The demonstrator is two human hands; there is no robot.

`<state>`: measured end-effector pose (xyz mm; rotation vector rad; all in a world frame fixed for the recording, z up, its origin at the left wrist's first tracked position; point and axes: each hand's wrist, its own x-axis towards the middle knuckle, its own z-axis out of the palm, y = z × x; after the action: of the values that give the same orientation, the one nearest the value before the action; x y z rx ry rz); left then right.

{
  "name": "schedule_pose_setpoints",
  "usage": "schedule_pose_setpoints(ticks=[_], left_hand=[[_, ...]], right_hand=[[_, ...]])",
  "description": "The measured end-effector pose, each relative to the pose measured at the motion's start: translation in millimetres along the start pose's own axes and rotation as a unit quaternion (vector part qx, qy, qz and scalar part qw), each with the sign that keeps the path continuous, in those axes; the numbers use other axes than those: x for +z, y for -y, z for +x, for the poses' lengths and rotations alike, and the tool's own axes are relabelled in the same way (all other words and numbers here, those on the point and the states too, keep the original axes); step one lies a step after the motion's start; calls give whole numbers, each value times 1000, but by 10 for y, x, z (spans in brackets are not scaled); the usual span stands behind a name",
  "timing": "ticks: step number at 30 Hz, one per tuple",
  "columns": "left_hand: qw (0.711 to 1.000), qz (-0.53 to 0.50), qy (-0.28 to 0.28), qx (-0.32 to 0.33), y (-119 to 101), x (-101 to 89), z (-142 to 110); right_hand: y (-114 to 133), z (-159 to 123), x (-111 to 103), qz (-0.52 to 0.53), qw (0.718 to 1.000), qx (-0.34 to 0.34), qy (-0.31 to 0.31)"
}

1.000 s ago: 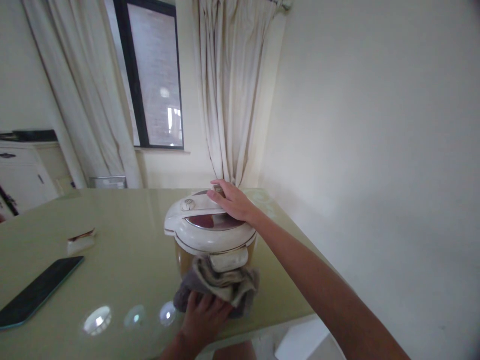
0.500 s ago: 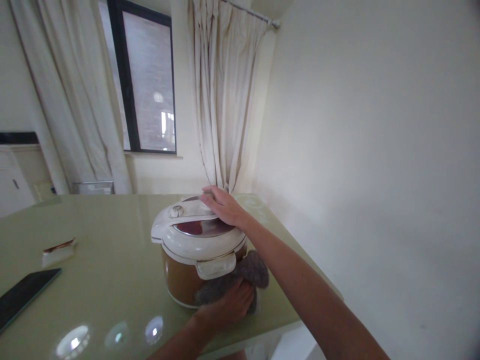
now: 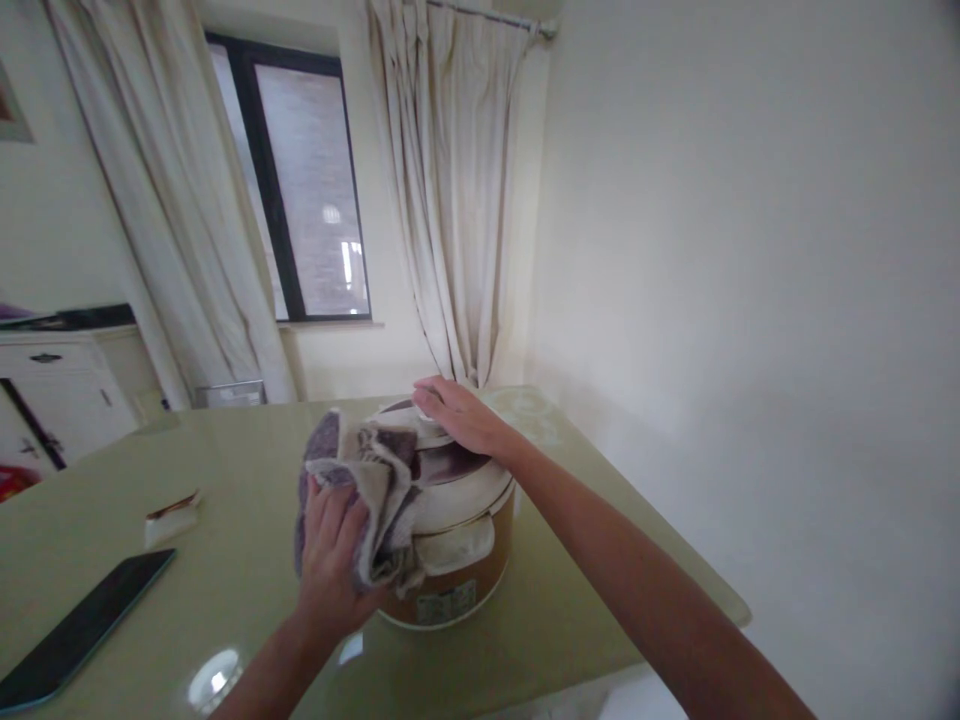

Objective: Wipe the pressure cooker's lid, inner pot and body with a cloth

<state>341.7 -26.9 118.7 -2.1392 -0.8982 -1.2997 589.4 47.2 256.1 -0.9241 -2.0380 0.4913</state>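
Note:
An electric pressure cooker (image 3: 465,500) with a white lid and a brown body stands upright on the table. My right hand (image 3: 466,415) is closed over the handle on top of its lid. In my left hand (image 3: 330,550) is a crumpled grey and white cloth (image 3: 379,490), pressed against the cooker's left side and the lid's edge. The cloth hides that side of the cooker. A label shows low on the front of the body, below a white side grip.
The glass-topped green table (image 3: 240,480) reaches to the wall on the right. A dark flat tablet-like slab (image 3: 90,625) and a small white packet (image 3: 172,520) lie at the left. Behind are a white cabinet (image 3: 60,380), curtains (image 3: 457,200) and a window (image 3: 311,190).
My left hand has carried the cloth from the cooker's lower right front to its upper left side. My right hand stays on the lid handle. The view has shifted slightly left.

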Motion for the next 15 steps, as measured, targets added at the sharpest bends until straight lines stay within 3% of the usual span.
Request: schedule_pose_setpoints(ticks=[3, 7, 9, 12, 15], left_hand=[[996, -17, 65, 59, -166, -168, 639], [969, -62, 209, 117, -557, -286, 1269], [946, -100, 259, 168, -802, -223, 1378], [906, -136, 302, 265, -1061, -87, 1388], [903, -159, 299, 266, -992, -66, 1409]], right_hand=[[-65, 46, 3, 119, 991, 52, -9], [-139, 107, -16, 311, 936, 167, -5], [-165, 121, -34, 341, 924, 176, 3], [-207, 127, -55, 330, 927, 179, 4], [-242, 112, -59, 306, 935, 177, -8]])
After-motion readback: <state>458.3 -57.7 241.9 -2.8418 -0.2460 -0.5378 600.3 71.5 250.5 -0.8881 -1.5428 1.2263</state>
